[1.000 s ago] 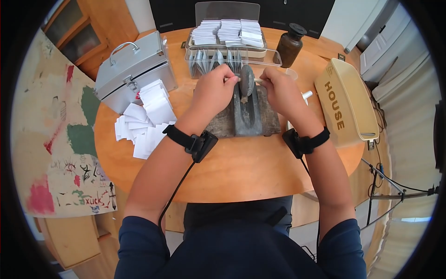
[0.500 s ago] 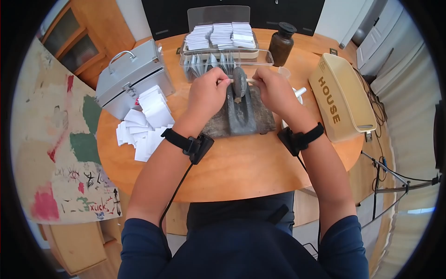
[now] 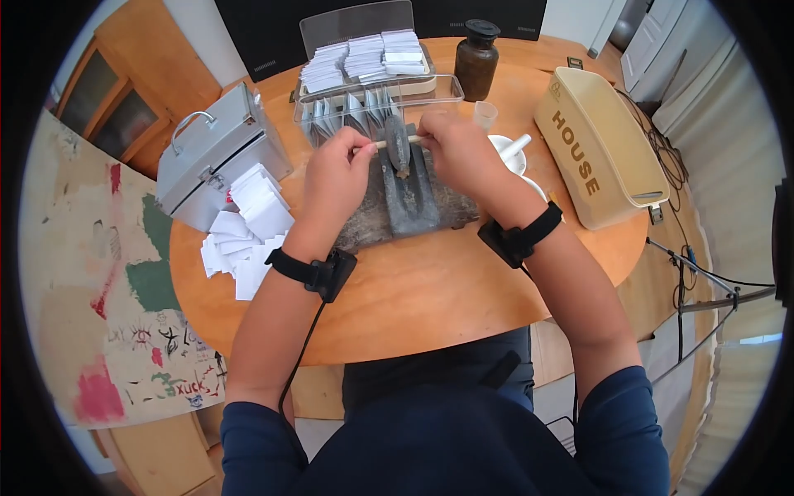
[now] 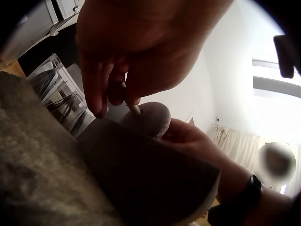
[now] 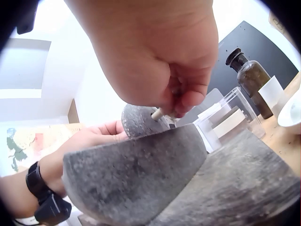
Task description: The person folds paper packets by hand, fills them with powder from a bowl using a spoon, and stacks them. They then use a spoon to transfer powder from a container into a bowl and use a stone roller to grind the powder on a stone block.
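A grey stone grinding wheel (image 3: pixel 398 147) stands upright in a boat-shaped stone trough (image 3: pixel 413 217), toward the trough's far end. Through its centre runs a pale wooden axle (image 5: pixel 158 114). My left hand (image 3: pixel 337 172) grips the axle on the wheel's left side, thumb and fingers curled round it. On the other side my right hand (image 3: pixel 461 157) holds the opposite end the same way. Crumbly brown bits (image 3: pixel 403 174) show at the wheel's near lower edge. The trough rests on a dark, worn slab (image 3: pixel 360 230). In both wrist views the trough wall hides the wheel's lower part.
Behind the trough stands a clear box (image 3: pixel 451 93) of grey packets, with stacked white packets (image 3: pixel 364 56) beyond. A brown bottle (image 3: pixel 477 66), small cup (image 3: pixel 485 114) and white pestle (image 3: pixel 517 147) lie rightward, near the HOUSE bin (image 3: pixel 579 169). Left are loose white packets (image 3: pixel 258 202) and a metal case (image 3: pixel 211 157).
The head view has turned, so the table's things appear further left. Both hands keep hold of the axle, and the wheel stays near the trough's far end.
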{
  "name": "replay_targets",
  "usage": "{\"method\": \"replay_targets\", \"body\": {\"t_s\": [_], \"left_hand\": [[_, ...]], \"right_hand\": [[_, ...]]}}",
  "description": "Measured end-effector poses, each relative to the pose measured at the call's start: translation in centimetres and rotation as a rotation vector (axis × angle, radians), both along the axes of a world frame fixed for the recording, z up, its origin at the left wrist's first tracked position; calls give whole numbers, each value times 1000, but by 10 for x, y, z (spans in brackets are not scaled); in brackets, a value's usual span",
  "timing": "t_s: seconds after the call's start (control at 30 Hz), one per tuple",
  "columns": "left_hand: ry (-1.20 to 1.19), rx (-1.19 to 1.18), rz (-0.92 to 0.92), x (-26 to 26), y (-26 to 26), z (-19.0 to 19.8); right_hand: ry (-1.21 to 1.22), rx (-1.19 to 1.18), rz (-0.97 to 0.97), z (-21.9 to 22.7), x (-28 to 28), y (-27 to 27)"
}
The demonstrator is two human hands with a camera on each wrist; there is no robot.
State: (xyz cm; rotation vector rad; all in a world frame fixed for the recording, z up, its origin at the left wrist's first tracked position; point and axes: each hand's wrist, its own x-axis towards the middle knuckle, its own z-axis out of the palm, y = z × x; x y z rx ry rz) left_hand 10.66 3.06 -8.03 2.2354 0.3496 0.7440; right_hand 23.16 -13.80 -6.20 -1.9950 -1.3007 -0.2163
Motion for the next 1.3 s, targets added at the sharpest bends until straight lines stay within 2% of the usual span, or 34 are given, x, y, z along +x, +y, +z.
{"method": "replay_targets", "body": {"t_s": [0.1, 0.2, 0.37, 0.57, 0.63, 0.8, 0.9, 1.0, 1.07, 1.2, 1.27, 1.3], "left_hand": [[35, 35, 3, 1, 6, 0], [58, 32, -20, -2, 4, 7], [69, 41, -4, -6, -5, 13], [-7, 102, 0, -10, -11, 10], [-47, 51, 20, 1, -5, 3], [21, 105, 31, 9, 6, 1], [66, 92, 11, -2, -1, 1], [6, 175, 40, -3, -2, -5], [-40, 95, 44, 5, 2, -5], [14, -18, 21, 12, 5, -1], [138, 219, 8, -4, -2, 1], [121, 221, 21, -5, -3, -2]], "right_hand": [[-53, 14, 12, -1, 1, 3], [30, -4, -1, 2, 0, 3], [3, -8, -10, -2, -2, -2], [15, 58, 8, 1, -10, -7], [23, 77, -1, 0, -6, -3], [-26, -37, -15, 3, 9, 9], [-90, 20, 16, -4, 7, 7], [-97, 34, 12, -4, 0, 0], [-48, 29, -11, 1, 3, 6], [14, -17, -34, 1, 7, 6], [-7, -23, -19, -9, 2, -3], [-17, -35, -2, -11, -1, -5]]}}
